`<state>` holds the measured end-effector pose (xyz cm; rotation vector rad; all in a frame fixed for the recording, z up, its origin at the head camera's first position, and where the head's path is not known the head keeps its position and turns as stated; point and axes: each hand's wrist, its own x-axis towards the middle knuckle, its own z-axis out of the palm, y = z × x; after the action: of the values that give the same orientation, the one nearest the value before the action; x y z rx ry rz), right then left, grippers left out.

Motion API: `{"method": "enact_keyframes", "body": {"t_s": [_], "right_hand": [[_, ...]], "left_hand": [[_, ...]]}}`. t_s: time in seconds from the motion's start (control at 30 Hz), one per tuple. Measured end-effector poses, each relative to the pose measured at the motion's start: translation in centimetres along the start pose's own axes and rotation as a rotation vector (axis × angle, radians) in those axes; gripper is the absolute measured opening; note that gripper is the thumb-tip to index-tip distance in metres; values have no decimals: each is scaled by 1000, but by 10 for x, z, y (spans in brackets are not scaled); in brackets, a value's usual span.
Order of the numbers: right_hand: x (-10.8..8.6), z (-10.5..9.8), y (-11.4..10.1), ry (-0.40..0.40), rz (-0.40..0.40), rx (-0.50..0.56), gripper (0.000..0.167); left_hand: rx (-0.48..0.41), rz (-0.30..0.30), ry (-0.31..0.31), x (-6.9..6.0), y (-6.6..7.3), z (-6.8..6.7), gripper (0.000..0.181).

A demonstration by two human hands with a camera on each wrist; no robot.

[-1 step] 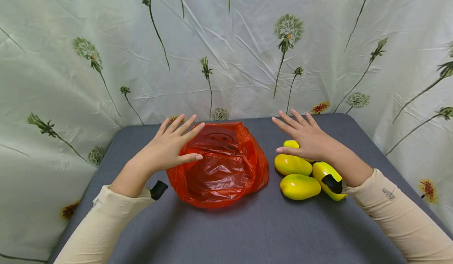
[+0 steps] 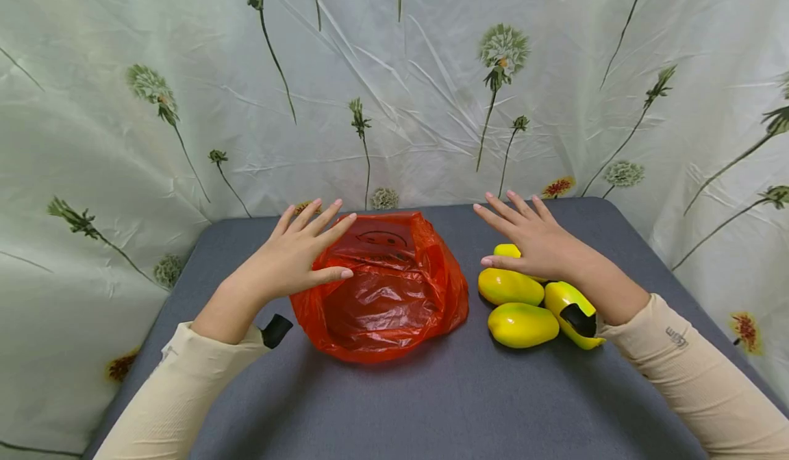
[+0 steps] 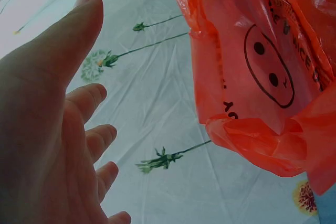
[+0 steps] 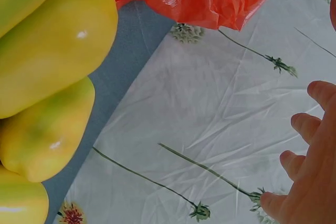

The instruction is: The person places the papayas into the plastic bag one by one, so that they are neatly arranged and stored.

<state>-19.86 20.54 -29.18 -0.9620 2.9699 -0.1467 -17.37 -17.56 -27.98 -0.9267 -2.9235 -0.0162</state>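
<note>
A red plastic bag (image 2: 382,309) stands with its mouth open on the grey table; a printed smiling face shows on its inner wall in the left wrist view. My left hand (image 2: 296,258) hovers above the bag's left side, fingers spread and holding nothing. On the right, my right hand (image 2: 536,241) is held above several smooth yellow-green fruits, mango-like in shape, its fingers spread too. The nearest fruit (image 2: 523,325) lies in full view. Another fruit (image 2: 573,309) is partly hidden by a black piece at my right cuff. My right hand covers part of the rear ones.
The grey table (image 2: 394,412) reaches back to a pale curtain (image 2: 419,90) printed with dandelions, which hangs behind and along both sides. A black piece (image 2: 277,330) sticks out from my left cuff beside the bag.
</note>
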Motion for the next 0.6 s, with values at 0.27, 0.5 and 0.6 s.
{"method": "enact_keyframes", "body": {"t_s": [0.27,0.5,0.6], "right_hand": [[1,4,0,6,-5,17,82],[1,5,2,22,-19,17,83],[1,6,3,32,-28,27,83]], "left_hand": [[5,-1,6,0,0,0,80],[2,-1,17,-1,-1,1,80],[-4,3,34,-1,-1,1,79]]}}
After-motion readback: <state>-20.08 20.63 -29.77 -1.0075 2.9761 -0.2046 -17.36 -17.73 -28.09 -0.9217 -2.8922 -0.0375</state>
